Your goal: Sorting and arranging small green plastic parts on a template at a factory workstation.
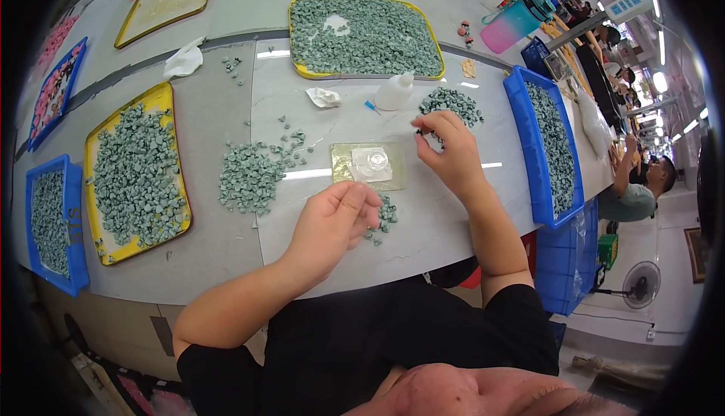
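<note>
My left hand (pixel 332 223) is closed in a pinch just in front of a small pale-green mat (pixel 343 165); whatever its fingertips hold is hidden. On that mat sits a clear round dish (pixel 375 160) over a white patch. My right hand (pixel 453 151) curls by a small heap of grey-green pieces (pixel 451 103), and a tiny dark green piece (pixel 420 132) shows between thumb and forefinger. A white squeeze bottle (pixel 394 92) stands behind the mat, with a blue cap-like bit (pixel 371 105) next to it. More loose pieces (pixel 384 218) lie beside my left fingers.
A larger loose pile (pixel 251 178) lies left of the mat. Yellow-rimmed trays (pixel 187 189) (pixel 296 61) and blue bins (pixel 529 151) (pixel 74 219) hold many such pieces. Crumpled tissue (pixel 323 98) lies on the table. A pink-and-teal bottle (pixel 513 27) stands far right; a person (pixel 642 189) sits beyond.
</note>
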The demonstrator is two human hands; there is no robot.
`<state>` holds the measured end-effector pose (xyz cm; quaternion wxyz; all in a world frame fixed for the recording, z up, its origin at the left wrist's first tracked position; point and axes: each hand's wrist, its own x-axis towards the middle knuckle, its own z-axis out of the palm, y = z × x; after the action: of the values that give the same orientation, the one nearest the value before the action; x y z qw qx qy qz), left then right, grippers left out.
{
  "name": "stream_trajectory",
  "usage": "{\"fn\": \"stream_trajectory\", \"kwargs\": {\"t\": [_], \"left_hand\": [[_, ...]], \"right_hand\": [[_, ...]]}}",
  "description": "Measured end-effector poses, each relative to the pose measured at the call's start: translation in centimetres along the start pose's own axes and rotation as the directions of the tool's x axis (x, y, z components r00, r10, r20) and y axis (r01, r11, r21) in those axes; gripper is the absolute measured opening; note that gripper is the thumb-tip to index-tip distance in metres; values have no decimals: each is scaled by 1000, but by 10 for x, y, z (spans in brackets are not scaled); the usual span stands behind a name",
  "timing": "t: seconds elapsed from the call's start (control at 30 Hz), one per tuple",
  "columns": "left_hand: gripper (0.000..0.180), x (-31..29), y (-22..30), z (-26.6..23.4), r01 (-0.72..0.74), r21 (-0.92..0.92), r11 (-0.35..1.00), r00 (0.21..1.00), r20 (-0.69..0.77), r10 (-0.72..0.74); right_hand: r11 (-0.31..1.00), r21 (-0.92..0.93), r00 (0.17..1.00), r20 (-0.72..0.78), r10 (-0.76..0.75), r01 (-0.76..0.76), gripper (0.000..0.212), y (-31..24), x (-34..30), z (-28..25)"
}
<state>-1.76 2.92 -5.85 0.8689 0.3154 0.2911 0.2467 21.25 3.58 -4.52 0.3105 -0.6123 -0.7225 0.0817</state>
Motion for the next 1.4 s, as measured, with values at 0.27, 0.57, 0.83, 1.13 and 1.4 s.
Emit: {"fn": "stream_trajectory", "kwargs": {"t": [0.27,0.57,0.83,1.13,1.4], "left_hand": [[28,-1,-6,11,31,-48,998,1000,8,-30],[14,6,-10,10,-38,-39,999,999,-40,36],[12,7,-11,3,-74,77,994,994,-73,80],[14,4,-6,9,-126,-96,987,981,-159,109],[15,3,-4,3,-115,-53,992,973,-206,102]], "right_hand": [[919,142,927,29,-374,367,30,-44,-20,1],[866,168,872,55,-486,472,26,-38,-25,6],[896,264,918,83,-389,356,23,-39,-23,7],[832,-164,847,38,-531,529,31,-30,-16,3],[745,-364,818,92,-568,559,29,-30,-14,10]]}}
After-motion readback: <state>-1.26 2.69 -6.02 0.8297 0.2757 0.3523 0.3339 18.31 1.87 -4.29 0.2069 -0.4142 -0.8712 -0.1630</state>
